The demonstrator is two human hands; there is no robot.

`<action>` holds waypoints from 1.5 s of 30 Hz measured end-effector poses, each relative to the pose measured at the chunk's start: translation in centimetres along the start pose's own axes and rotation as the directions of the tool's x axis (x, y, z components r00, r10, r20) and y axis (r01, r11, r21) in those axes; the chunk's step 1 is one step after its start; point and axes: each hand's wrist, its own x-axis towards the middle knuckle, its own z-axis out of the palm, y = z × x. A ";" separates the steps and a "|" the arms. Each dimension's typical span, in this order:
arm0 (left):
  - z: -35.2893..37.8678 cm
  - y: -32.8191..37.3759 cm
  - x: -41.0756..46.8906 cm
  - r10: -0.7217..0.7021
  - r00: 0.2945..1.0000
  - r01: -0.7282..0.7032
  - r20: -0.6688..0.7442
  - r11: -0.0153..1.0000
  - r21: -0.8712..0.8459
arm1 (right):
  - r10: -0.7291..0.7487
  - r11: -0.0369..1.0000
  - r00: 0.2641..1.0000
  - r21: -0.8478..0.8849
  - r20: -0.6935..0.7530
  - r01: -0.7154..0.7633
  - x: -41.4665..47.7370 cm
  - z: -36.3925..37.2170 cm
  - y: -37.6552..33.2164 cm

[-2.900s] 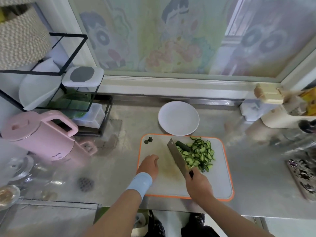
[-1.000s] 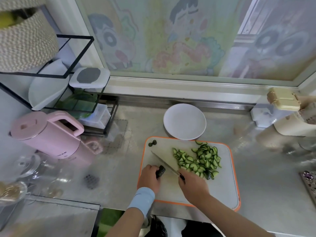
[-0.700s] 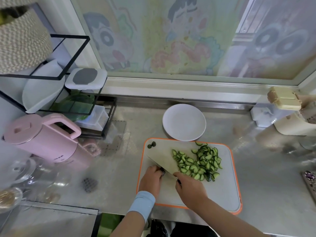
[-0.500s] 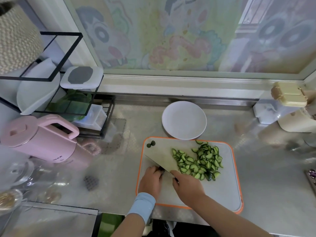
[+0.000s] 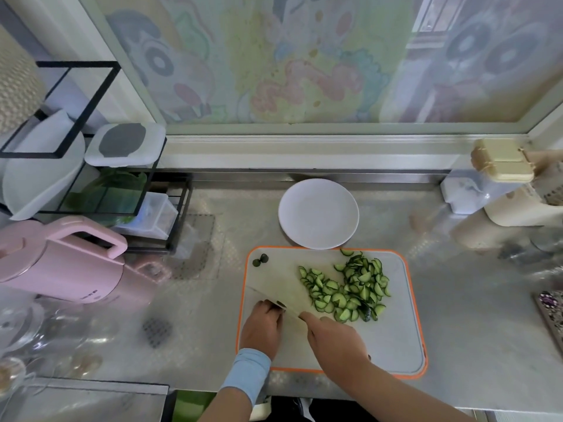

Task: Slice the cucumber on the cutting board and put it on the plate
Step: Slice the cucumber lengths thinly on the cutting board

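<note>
Gripping the knife point(image 5: 275, 293), the right hand point(image 5: 333, 336) holds it beside the left hand point(image 5: 263, 325), whose curled fingers pin a cucumber stub point(image 5: 280, 304) at the near-left of the cutting board point(image 5: 393, 339); slices point(image 5: 347, 287) heap mid-board. Lettering on the pink kettle point(image 5: 61, 266) is unreadable.

Cucumber slices point(image 5: 347, 287) on cutting board point(image 5: 396, 336)

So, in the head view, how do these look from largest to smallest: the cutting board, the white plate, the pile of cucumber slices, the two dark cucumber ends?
1. cutting board
2. white plate and pile of cucumber slices: they look about alike, so I do not rank them
3. two cucumber ends: clearly smallest
</note>
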 end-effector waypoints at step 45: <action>0.3 0.6 -0.3 -0.104 0.994 0.102 -0.022 0.991 -0.082 | 0.026 0.992 0.998 0.121 0.051 -0.032 1.8 0.7 -0.5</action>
